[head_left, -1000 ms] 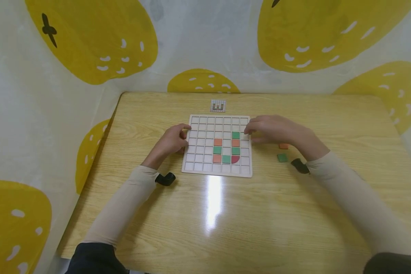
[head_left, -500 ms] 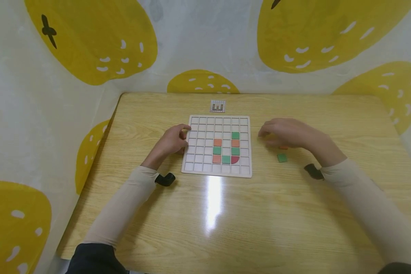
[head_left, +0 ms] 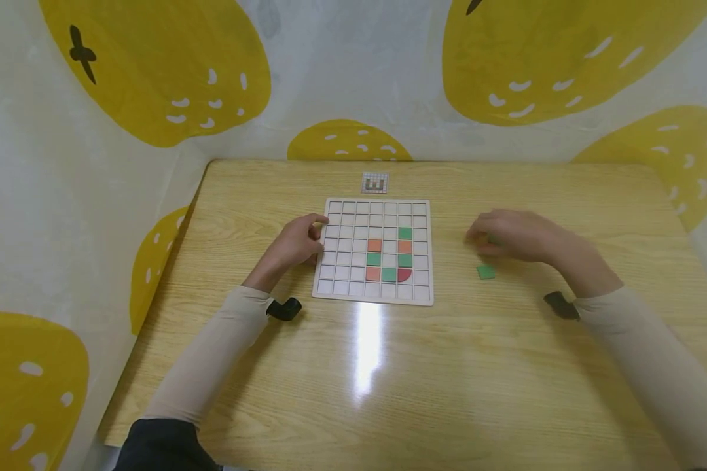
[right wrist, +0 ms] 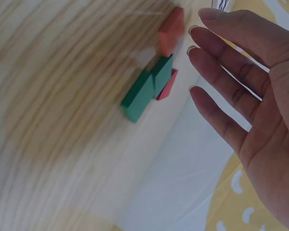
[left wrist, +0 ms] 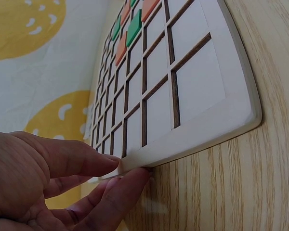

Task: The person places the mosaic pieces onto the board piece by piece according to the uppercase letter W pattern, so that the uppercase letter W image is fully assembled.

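Observation:
A pale grid board lies on the table, with several green, orange and red tiles set in its cells. My left hand holds the board's left edge. In the left wrist view, thumb and forefinger pinch the board's rim. Over the table to the right of the board hovers my right hand, holding nothing. The right wrist view shows its fingers loosely extended. Near them lie an orange tile, a green tile, another green tile and a partly covered red tile.
A small card with a dark figure on a grid lies behind the board. The wooden table meets a white cloth with yellow fruit prints at its back and left. In the head view, my right hand covers most of the loose tiles.
My right hand has moved from the board's right edge rightward, to over the loose tiles. The left hand and the tiles in the board have stayed in place.

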`<state>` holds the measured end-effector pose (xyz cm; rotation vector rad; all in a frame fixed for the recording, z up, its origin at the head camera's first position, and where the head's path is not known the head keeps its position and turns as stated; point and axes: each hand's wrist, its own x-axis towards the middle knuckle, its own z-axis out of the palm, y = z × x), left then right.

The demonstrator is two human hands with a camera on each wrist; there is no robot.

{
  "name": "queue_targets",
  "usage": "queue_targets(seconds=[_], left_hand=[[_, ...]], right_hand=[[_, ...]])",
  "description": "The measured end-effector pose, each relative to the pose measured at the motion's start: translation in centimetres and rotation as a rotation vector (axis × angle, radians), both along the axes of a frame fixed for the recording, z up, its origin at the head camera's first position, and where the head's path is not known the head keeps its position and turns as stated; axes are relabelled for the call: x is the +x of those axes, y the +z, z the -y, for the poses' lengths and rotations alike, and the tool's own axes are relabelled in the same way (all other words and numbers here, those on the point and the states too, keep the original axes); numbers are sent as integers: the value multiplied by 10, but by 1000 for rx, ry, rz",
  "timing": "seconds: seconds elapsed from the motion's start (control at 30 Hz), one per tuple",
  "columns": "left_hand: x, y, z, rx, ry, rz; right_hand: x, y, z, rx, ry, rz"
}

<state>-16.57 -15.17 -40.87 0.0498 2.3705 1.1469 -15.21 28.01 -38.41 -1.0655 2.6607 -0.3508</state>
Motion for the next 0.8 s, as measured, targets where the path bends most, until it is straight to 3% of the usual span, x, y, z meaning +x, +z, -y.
queue_targets(seconds=[0.4,0.8], left_hand=[[-1,1,0,5,7,16],[-1,0,1,11,6,14]], right_hand=[[6,-8,-18,-38,36,-77],[7,-9,-20,-25,12,-124]])
